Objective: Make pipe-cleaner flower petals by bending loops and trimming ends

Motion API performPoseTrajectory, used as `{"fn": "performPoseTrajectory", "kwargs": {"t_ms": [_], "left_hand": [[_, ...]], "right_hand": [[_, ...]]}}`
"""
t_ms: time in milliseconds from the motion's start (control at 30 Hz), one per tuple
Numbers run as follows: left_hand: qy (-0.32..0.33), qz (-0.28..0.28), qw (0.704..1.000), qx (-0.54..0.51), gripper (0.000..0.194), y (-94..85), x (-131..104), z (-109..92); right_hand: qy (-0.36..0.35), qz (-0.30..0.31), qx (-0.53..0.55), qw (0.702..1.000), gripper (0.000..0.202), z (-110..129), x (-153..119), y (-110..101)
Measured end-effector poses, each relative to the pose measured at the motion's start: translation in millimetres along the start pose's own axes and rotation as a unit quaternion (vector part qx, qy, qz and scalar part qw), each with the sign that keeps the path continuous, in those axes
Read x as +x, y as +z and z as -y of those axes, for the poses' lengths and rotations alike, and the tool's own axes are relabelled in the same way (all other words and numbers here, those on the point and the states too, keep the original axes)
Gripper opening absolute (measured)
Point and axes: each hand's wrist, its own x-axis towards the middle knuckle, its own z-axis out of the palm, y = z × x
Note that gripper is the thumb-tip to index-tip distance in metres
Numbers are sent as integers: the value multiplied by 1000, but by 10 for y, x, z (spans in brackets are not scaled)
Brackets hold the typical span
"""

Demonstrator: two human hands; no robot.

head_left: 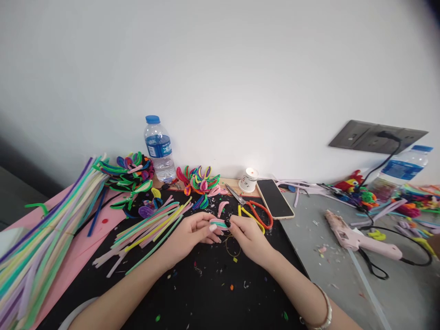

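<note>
A small pink-and-teal loop of bent pipe cleaners [219,224] is held between my two hands over the black mat [213,293]. My left hand [197,231] pinches its left end between thumb and fingers. At its right end, my right hand [245,233] grips it with thumb and forefinger. A thin wire ring [233,246] lies just below the right fingers. Behind my hands is a curled pink pipe-cleaner piece [222,207]. To the left of my left hand lies a fan of loose pastel pipe cleaners [147,231].
Scissors with orange handles [259,213], a phone [275,199] and a paper cup [248,181] stand behind my right hand. A pink glue gun [360,240] lies right. Colourful pipe-cleaner petals [199,181], a water bottle [160,151] and a long pipe-cleaner bundle [51,243] are back and left.
</note>
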Motion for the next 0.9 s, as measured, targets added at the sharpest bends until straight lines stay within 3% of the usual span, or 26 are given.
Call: {"fn": "performPoseTrajectory", "kwargs": {"t_ms": [100,267,533,700,900], "left_hand": [[-17,-8,999,-45,33,-22,-6,-9],[-19,-9,998,-52,32,-27,-3,-9],[54,-34,996,59,28,4,-15,2],[75,-41,993,78,25,13,-30,10],[87,-51,985,142,22,45,-56,-22]], "right_hand": [[-13,-20,-45,999,29,-17,-2,-24],[-48,16,-140,989,21,29,-22,-16],[80,-9,31,996,24,35,-1,88],[78,13,35,996,28,68,-5,122],[46,-33,-36,998,27,95,-37,138]]}}
